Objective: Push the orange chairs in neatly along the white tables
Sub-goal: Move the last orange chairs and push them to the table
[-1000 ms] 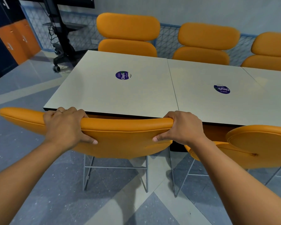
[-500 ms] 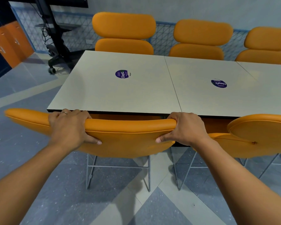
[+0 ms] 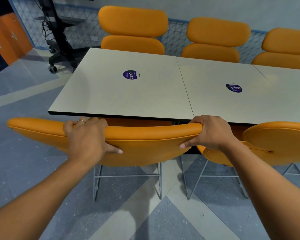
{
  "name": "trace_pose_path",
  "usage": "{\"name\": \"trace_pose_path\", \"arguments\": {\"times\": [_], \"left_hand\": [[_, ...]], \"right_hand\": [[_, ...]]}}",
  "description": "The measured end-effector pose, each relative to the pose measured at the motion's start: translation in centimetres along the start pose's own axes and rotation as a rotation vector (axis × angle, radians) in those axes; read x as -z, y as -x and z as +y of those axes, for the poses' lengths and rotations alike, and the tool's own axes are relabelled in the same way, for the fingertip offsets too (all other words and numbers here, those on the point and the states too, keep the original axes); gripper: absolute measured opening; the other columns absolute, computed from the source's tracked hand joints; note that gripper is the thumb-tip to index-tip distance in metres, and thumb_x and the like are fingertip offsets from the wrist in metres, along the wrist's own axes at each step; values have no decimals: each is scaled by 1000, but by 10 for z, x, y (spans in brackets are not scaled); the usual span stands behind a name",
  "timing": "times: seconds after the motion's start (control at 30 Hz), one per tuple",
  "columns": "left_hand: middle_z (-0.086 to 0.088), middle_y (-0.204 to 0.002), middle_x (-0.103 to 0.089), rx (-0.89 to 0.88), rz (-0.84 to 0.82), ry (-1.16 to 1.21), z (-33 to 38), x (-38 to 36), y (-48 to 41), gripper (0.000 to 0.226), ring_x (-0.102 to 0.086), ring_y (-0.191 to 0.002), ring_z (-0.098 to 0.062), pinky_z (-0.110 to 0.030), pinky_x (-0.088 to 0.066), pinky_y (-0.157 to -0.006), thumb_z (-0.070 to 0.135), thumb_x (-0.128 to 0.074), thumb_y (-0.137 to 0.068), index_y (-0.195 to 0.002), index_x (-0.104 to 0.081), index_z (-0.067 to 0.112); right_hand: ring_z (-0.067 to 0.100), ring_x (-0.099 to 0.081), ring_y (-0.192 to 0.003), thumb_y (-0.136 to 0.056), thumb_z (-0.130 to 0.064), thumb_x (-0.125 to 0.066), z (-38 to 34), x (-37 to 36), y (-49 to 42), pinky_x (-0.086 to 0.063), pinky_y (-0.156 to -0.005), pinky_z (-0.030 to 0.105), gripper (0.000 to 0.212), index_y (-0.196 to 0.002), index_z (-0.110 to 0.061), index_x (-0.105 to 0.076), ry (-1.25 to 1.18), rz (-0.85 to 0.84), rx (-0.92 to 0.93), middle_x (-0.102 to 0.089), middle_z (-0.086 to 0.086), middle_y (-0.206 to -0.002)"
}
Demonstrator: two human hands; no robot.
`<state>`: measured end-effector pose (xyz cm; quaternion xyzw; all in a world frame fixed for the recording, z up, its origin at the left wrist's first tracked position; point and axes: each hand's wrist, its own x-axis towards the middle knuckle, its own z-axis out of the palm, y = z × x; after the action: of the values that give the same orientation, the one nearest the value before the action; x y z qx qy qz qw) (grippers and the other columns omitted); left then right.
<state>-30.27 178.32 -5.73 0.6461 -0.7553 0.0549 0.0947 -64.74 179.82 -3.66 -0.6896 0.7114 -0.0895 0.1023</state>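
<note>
An orange chair (image 3: 145,146) with a thin metal frame stands at the near edge of the left white table (image 3: 111,94), its backrest top just below the tabletop edge. My left hand (image 3: 87,139) grips the top of the backrest left of centre, a ring on one finger. My right hand (image 3: 210,134) grips the backrest's right end. A second orange chair (image 3: 280,141) stands beside it at the right, its backrest close to the second white table (image 3: 232,104). The seat of the held chair is hidden under the table.
Three orange chairs (image 3: 133,32) (image 3: 216,40) (image 3: 284,47) line the far side of the tables. A black wheeled stand (image 3: 59,37) with cables is at the far left corner. Orange cabinets (image 3: 9,35) stand at the left wall. Grey patterned floor (image 3: 24,170) lies around me.
The view has shifted a little and the table edge now lies closer over the held chair's backrest. Both hands keep the same grip.
</note>
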Motion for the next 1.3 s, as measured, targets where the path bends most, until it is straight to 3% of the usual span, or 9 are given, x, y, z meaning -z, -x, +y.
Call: {"name": "trace_pose_path", "arguments": {"times": [0.2, 0.37, 0.5, 0.63, 0.73, 0.87, 1.13, 1.3], "left_hand": [[8, -73, -53, -49, 3, -7, -21, 2, -5, 73, -50, -82, -23, -40, -23, -77, 85, -67, -32, -78, -55, 30], [9, -71, -48, -67, 0, 29, -52, 5, -4, 70, -47, -80, -24, -42, -26, -78, 81, -72, -31, -75, -49, 32], [7, -77, -51, -77, -18, 28, -53, 6, -4, 73, -51, -85, -25, -44, -28, -81, 83, -70, -33, -83, -53, 33], [0, -100, -64, -50, -83, 23, -59, 9, -3, 88, -55, -100, -29, -48, -31, -91, 85, -69, -36, -105, -60, 32], [1, -88, -57, 15, -56, 9, -54, 13, 2, 81, -54, -99, -33, -48, -30, -95, 87, -67, -34, -92, -57, 30], [6, -73, -47, 28, -47, 14, -47, 16, 15, 72, -51, -89, -27, -43, -30, -84, 86, -67, -33, -72, -48, 28], [10, -78, -54, -2, -59, -44, -50, 18, 26, 79, -50, -89, -22, -41, -29, -80, 96, -50, -34, -82, -57, 33], [12, -74, -50, -20, -45, -16, -60, 17, 15, 82, -47, -87, -20, -38, -25, -76, 98, -43, -29, -80, -55, 34]], "right_hand": [[11, -61, -75, -30, -96, -66, -16, -11, 8, -43, -60, 27, 84, -92, -39, -67, 3, 73, -13, -64, -15, -74], [12, -59, -76, -31, -101, -54, -41, -27, 17, -51, -72, 35, 89, -92, -38, -66, 6, 120, 8, -61, -16, -75], [13, -60, -82, -36, -98, -61, -42, -23, 17, -51, -78, 38, 86, -98, -38, -66, 9, 97, 5, -63, -16, -81], [16, -58, -88, -38, -95, -66, -44, -21, 17, -47, -79, 38, 86, -103, -39, -65, 49, 74, 0, -64, -13, -88], [17, -57, -92, -38, -95, -66, -42, -18, 17, -47, -81, 40, 87, -104, -39, -65, 57, 46, -9, -64, -13, -91], [17, -59, -93, -39, -91, -70, -41, -12, 18, -50, -84, 42, 85, -105, -39, -65, 48, -41, -2, -63, -14, -92], [14, -60, -89, -30, -97, -62, -38, -8, 20, -50, -83, 40, 92, -102, -40, -67, 27, -58, 1, -65, -15, -88], [13, -62, -84, -33, -89, -73, -47, -11, 18, -53, -77, 37, 85, -102, -38, -69, -1, -23, -27, -67, -14, -86]]}}
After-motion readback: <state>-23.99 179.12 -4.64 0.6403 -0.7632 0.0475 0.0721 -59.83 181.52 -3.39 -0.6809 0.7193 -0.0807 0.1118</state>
